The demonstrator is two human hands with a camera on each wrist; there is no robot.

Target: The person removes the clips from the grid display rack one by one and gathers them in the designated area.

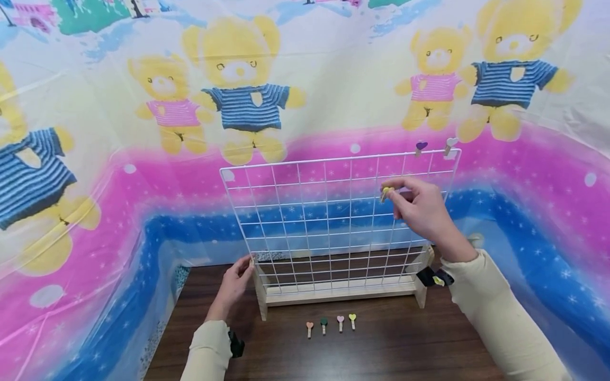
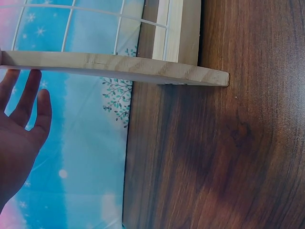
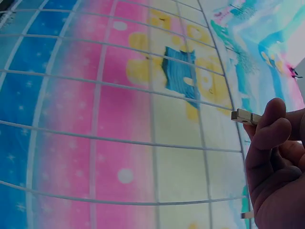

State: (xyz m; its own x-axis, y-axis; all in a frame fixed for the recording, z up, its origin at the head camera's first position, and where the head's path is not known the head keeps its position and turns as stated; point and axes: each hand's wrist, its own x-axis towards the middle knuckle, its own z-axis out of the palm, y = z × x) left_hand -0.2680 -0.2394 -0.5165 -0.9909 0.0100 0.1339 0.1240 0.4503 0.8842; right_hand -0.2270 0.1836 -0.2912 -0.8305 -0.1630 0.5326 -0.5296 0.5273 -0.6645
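In the head view a white wire grid panel [image 1: 350, 218] stands in a pale wooden base [image 1: 343, 292]. My right hand [image 1: 421, 209] pinches a small wooden clothespin [image 1: 386, 193] with a yellow heart, held in front of the grid's upper right. The right wrist view shows the tip of this clothespin [image 3: 244, 116] pointing away from the fingers, near the grid's edge wire. At the lower left, my left hand [image 1: 235, 280] holds the top of the wooden side post [image 1: 260, 291]; in the left wrist view its fingers [image 2: 29, 98] lie against the post.
Two clothespins, one with a purple heart [image 1: 421, 146] and one with a white heart [image 1: 451, 143], are clipped on the top wire at right. Orange [image 1: 310, 329], green [image 1: 324, 325], pink [image 1: 340, 323] and yellow [image 1: 352, 321] heart clothespins lie on the dark wooden table [image 1: 381, 352]. A bear-print curtain [image 1: 333, 106] hangs behind.
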